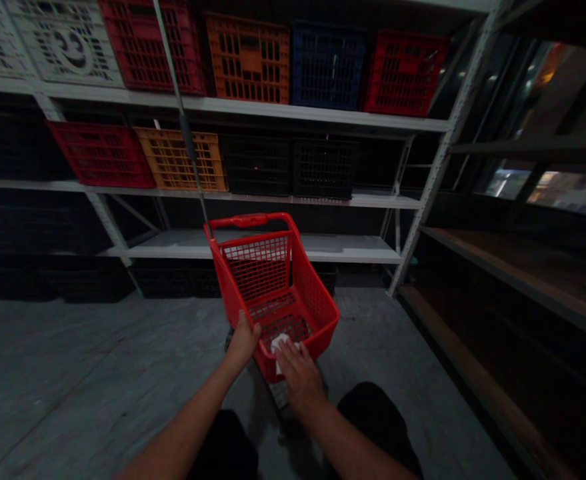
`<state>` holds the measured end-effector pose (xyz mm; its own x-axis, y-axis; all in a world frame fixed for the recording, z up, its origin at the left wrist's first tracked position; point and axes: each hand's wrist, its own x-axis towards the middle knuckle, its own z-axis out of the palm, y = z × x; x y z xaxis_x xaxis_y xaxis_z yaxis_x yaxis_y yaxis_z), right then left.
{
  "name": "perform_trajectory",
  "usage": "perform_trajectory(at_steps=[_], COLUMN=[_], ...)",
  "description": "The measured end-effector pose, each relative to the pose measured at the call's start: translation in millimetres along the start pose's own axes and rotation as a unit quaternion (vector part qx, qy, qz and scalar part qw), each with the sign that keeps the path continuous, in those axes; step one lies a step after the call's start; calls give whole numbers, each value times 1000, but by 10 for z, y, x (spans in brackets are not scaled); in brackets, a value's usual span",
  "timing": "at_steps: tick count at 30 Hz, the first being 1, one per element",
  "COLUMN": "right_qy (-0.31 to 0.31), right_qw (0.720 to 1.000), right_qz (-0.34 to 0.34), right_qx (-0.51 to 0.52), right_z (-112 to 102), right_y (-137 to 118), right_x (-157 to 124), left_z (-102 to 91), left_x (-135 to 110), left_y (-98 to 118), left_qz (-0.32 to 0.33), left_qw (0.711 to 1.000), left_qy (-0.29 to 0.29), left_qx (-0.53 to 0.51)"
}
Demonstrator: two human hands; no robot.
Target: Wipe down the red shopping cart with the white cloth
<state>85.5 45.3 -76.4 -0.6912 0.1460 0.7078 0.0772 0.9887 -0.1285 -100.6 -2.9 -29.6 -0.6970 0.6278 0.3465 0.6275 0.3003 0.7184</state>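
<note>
A small red plastic shopping cart (pixel 317 287) stands on the floor in front of me, its handle on the far side. My left hand (pixel 244 339) grips the cart's near left rim, with the thumb on top and fingers closed around the edge. Against the near front rim, my right hand (pixel 297 370) presses a white cloth or tissue (pixel 279 342), part of which sticks out beyond the fingers. The cart's basket has mesh walls and a slatted bottom. Its lower frame is partly hidden by my arms.
Behind the cart, a white metal shelf rack (pixel 273 247) carries plastic crates, including an orange crate (pixel 249 60) and a blue crate (pixel 329 65). A thin pole (pixel 177 93) rises from the cart's handle. Wooden-edged shelves (pixel 503 267) line the right side. My knees flank the cart's near end.
</note>
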Motion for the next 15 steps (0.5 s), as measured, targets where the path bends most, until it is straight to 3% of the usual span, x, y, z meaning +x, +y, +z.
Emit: perform_trajectory(at_steps=[4, 7, 9, 12, 15], right_qy=[-22, -24, -10, 42, 66], right_qw=[998, 997, 996, 996, 997], right_qz=[-58, -36, -9, 33, 32], right_qx=[-34, -69, -84, -74, -34], right_z=[-290, -481, -523, -434, -264], right_y=[501, 938, 1070, 938, 553], right_x=[-79, -155, -195, -229, -227], left_z=[-219, -342, -380, -388, -391], left_x=[-59, -96, -108, -111, -100], left_y=[-45, -78, -87, -80, -76], left_qz=[14, 19, 11, 4, 2], left_qw=[999, 998, 998, 997, 996], left_qy=[-35, -47, -49, -54, -59], left_qx=[-26, -43, -44, -53, -67])
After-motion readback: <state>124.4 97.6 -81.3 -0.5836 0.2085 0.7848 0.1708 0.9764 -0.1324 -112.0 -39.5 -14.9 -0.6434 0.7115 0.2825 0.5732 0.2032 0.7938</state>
